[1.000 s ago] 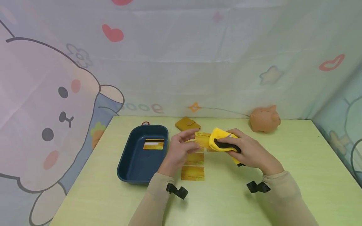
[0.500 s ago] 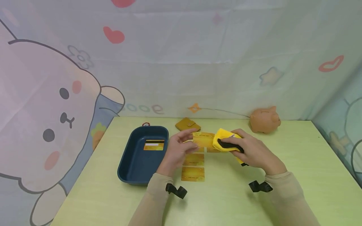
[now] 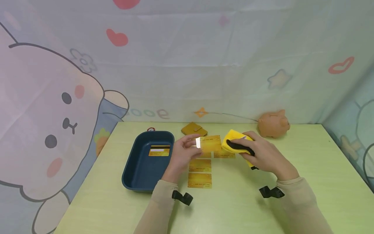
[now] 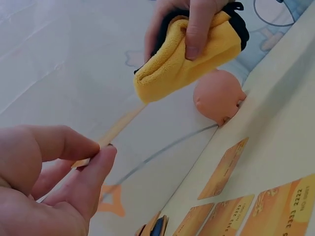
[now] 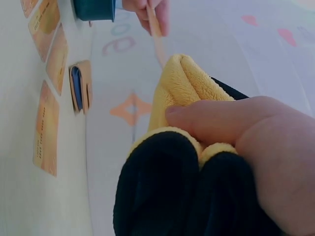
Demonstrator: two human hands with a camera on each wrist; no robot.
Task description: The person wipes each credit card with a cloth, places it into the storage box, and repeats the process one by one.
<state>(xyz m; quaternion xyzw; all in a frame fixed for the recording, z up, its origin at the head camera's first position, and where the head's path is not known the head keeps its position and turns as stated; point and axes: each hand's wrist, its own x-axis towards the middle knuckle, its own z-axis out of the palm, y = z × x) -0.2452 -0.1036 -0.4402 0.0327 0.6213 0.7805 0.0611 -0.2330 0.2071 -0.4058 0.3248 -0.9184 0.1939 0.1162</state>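
My left hand (image 3: 183, 154) pinches a gold bank card (image 3: 211, 143) by its left end, between thumb and fingers, above the table. In the left wrist view the card (image 4: 120, 127) shows almost edge-on. My right hand (image 3: 267, 156) grips a folded yellow cloth (image 3: 235, 139) with black edging, the thumb pressed on top. The cloth's tip is at the card's right end; I cannot tell whether they touch. Below the hands, several gold cards (image 3: 200, 180) lie on the table, some partly hidden by the held card and left hand.
A dark blue tray (image 3: 127, 169) stands on the left with one card (image 3: 159, 150) inside, its stripe side up. Behind the hands lies a tan wallet (image 3: 194, 129). A piggy bank (image 3: 273, 123) sits at the back right. A small red-and-white round thing (image 3: 150, 129) is behind the tray.
My right hand has drawn the cloth to the right along the card, exposing its right part. The left hand keeps the card nearly in place, and its left end now shines white.
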